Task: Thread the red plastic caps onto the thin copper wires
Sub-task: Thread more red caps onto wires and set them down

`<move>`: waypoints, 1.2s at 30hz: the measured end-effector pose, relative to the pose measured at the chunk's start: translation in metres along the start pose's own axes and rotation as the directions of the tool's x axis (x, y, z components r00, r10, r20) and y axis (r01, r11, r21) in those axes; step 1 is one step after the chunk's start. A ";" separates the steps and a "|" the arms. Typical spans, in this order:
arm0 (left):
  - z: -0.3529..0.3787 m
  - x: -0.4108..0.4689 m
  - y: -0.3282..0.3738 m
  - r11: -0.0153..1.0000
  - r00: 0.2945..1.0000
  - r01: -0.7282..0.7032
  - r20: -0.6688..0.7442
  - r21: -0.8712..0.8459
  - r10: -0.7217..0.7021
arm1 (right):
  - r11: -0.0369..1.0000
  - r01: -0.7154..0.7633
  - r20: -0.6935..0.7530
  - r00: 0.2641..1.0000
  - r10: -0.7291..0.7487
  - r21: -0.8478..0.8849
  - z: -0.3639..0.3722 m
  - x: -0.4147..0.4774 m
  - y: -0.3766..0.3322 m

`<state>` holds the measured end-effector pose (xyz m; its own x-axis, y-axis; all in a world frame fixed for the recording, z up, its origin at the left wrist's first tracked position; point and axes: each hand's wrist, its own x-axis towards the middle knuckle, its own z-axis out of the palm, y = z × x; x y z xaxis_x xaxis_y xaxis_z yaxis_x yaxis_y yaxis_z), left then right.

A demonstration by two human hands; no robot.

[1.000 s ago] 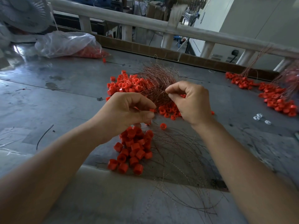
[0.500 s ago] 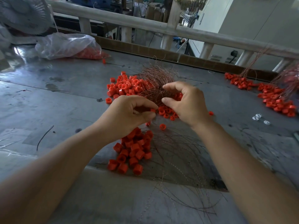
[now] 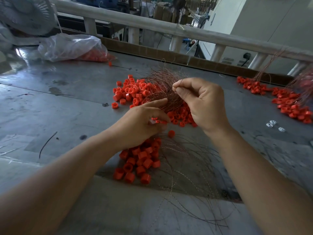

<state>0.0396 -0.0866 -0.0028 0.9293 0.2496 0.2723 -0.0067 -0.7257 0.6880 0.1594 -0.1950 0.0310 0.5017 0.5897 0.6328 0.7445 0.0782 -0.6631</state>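
Right hand (image 3: pixel 203 106): thumb and forefinger pinch one strand of the copper wires (image 3: pixel 162 85), heaped just beyond both hands. Left hand (image 3: pixel 142 124): fingers curled on red caps (image 3: pixel 158 122), low, just left of the right; strand end above them.

fan (image 3: pixel 25 12): edge-cropped | left grip (image 3: pixel 140 122): blurred | right grip (image 3: pixel 203 102) wire (image 3: pixel 178 81): too thin, possibly single

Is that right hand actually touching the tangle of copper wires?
Touching. The head view shows the right hand pinching strands between thumb and forefinger at the edge of the copper wire tangle.
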 end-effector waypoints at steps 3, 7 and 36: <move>0.000 0.000 0.000 0.999 0.999 0.039 0.012 0.022 -0.039 | 0.998 -0.002 -0.013 1.000 0.003 0.057 -0.004 -0.002 -0.005; 0.000 -0.001 0.004 0.999 0.998 0.051 0.022 0.008 -0.051 | 0.969 0.078 -0.110 0.993 -0.053 0.235 -0.017 0.004 -0.020; -0.015 -0.018 0.023 0.782 0.973 -0.086 -0.220 -0.617 -0.067 | 0.999 0.017 0.109 0.994 -0.022 0.042 -0.014 -0.040 -0.031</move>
<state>0.0169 -0.0981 0.0182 0.8237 0.4324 0.3669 -0.3128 -0.1932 0.9300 0.1226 -0.2321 0.0322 0.4344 0.6720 0.5998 0.7338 0.1221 -0.6683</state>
